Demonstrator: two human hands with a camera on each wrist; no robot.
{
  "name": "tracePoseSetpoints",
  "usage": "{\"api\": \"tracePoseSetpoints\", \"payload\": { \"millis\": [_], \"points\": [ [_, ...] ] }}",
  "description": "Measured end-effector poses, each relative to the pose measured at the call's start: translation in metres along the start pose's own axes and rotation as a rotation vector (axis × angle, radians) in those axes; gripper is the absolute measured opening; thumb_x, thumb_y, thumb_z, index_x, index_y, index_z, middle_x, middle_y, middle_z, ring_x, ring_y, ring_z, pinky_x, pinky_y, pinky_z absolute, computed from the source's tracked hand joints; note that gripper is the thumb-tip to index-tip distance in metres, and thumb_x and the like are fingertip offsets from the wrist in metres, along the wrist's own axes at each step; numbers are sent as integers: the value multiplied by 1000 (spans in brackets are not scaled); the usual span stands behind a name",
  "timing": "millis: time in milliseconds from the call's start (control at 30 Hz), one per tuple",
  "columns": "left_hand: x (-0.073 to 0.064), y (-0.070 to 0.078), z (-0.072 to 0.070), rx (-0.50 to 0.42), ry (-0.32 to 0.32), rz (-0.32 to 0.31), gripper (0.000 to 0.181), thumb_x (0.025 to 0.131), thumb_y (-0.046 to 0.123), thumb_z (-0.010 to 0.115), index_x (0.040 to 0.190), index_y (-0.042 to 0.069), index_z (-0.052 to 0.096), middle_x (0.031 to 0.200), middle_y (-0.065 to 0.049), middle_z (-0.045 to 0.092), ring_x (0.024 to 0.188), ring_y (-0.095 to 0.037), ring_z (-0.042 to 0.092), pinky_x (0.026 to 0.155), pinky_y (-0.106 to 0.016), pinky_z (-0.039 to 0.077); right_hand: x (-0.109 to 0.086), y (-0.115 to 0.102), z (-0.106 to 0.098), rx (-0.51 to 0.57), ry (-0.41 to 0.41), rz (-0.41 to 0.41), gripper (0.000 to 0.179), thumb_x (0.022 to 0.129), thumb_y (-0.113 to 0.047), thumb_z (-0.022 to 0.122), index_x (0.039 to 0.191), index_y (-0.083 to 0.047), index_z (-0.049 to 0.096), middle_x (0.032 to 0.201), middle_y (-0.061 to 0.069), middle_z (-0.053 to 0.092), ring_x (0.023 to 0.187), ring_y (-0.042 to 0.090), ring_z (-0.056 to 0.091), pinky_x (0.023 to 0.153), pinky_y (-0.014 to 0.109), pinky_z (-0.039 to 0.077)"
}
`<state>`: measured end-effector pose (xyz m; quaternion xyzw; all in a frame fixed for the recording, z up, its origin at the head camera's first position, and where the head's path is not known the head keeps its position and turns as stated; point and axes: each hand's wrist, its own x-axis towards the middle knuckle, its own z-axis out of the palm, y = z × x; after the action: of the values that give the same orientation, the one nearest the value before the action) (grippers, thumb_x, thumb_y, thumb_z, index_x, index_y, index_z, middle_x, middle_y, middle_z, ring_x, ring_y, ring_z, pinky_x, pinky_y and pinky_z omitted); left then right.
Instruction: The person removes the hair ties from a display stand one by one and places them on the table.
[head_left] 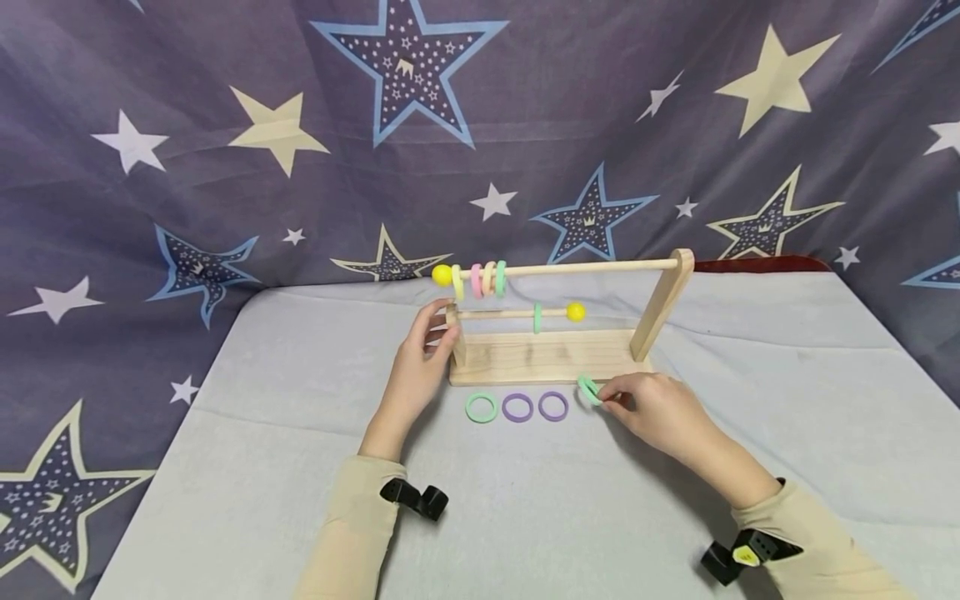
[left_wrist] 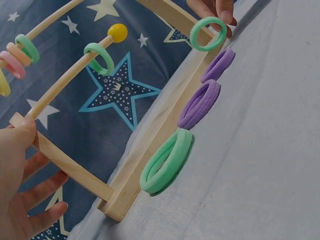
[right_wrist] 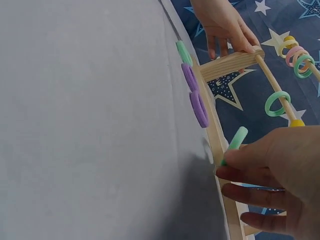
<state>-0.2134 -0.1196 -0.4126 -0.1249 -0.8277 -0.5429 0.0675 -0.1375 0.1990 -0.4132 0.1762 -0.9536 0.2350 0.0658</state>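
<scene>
My right hand [head_left: 663, 415] pinches a mint-green hair tie [head_left: 588, 390] between thumb and fingers, just in front of the base of a wooden rack [head_left: 547, 357]. My left hand [head_left: 420, 358] grips the top of the rack's short left post, its thumb on the near side. On the tablecloth before the base lie a green hair tie [left_wrist: 166, 162] and two purple hair ties [head_left: 517, 407] [head_left: 553, 406]. One green hair tie [head_left: 537, 318] hangs on the lower rod. Yellow, pink, peach and green hair ties [head_left: 477, 282] hang on the upper rod.
Yellow balls [head_left: 575, 312] cap the free ends of both rods. The taller post [head_left: 663, 304] stands at the rack's right end. A pale cloth [head_left: 525, 517] covers the table, and a dark star-patterned curtain [head_left: 585, 108] hangs behind.
</scene>
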Motion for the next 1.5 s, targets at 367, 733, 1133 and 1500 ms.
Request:
{"api": "tracePoseSetpoints", "payload": {
  "millis": [367, 733, 1133, 1500],
  "points": [
    [0, -2, 0, -5, 1, 0, 42, 102, 30, 56, 143, 24, 47, 128, -13, 59, 116, -25, 59, 95, -42, 47, -3, 4, 5, -31, -10, -28, 15, 79, -8, 82, 86, -19, 76, 83, -7, 69, 73, 10, 61, 65, 41, 51],
    [1, -2, 1, 5, 2, -1, 43, 102, 29, 56, 143, 22, 46, 128, -13, 59, 117, -25, 59, 94, -42, 48, 0, 3, 10, -43, -31, -47, 15, 80, -10, 81, 85, -22, 74, 80, -12, 59, 68, 6, 51, 59, 30, 43],
    [0, -2, 1, 0, 2, 1, 42, 102, 30, 56, 143, 24, 47, 129, -12, 59, 117, -25, 59, 95, -42, 47, 0, 2, 12, -32, -39, -37, 16, 78, -8, 81, 87, -20, 74, 78, -10, 55, 66, 5, 49, 57, 28, 40],
    [0, -3, 1, 5, 2, 5, 43, 102, 31, 56, 144, 23, 46, 129, -13, 59, 117, -25, 59, 95, -42, 47, 2, 5, 3, 37, -34, -13, 16, 81, -8, 80, 95, -16, 76, 82, -10, 66, 73, 8, 60, 65, 34, 49]
  ]
}}
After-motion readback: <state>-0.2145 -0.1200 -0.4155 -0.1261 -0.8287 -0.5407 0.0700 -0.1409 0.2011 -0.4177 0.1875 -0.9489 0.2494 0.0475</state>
